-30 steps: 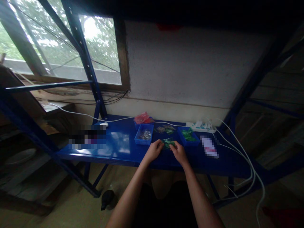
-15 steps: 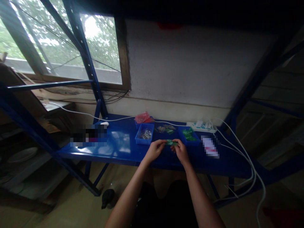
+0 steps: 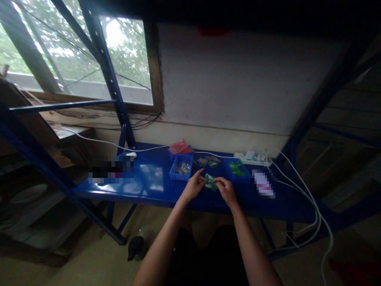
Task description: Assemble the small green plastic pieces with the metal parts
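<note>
1 green packet, in the head view, sits between the left hand, which pinches its left side with a finger raised, and the right hand, which grips the opposite side. Just beyond the left hand stands a blue bin of shiny pieces; beyond the right hand, another bin holds green packets.

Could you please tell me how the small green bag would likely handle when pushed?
The green bag is probably floppy, given its crinkled look. Its shiny surface suggests it may slip. Small beside the right hand, it may be light.
</note>
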